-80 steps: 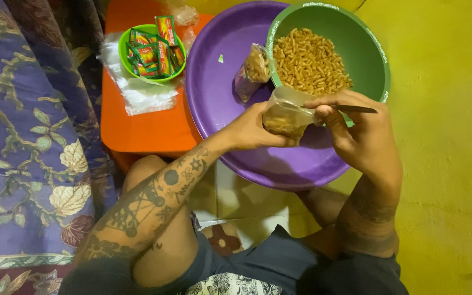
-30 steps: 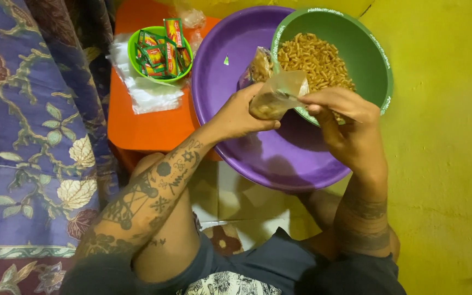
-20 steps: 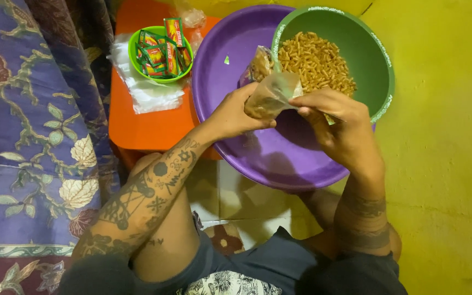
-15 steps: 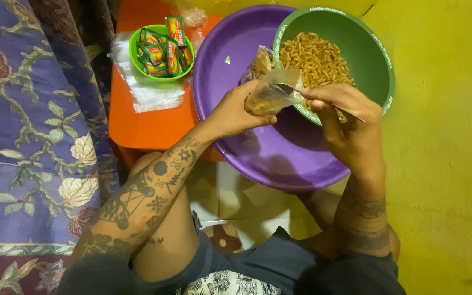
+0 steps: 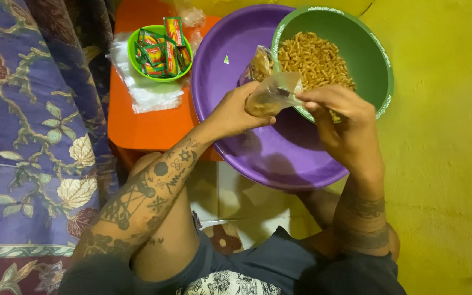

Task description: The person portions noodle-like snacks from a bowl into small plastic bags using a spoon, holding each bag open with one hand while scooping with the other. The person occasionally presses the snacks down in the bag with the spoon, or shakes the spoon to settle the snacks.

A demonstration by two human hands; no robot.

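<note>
My left hand (image 5: 235,111) grips a small clear plastic bag (image 5: 271,94) partly filled with golden fried snack sticks, holding it over the big purple basin (image 5: 230,60). My right hand (image 5: 338,116) pinches the bag's open top from the right side, at the near rim of the green bowl (image 5: 375,54). The green bowl sits inside the basin and holds a heap of the same snack sticks (image 5: 315,57). A second filled clear bag (image 5: 259,63) stands in the basin just behind the one I hold.
An orange stool (image 5: 148,125) at the left carries a small green bowl (image 5: 135,54) of green and red sachets and a stack of clear plastic bags (image 5: 146,95). Purple floral cloth (image 5: 34,136) hangs at far left. A yellow wall (image 5: 449,164) is at right.
The bag has been lifted from low over the basin up toward the green bowl's rim. My right hand moved from beside the bag to pinching its top.
</note>
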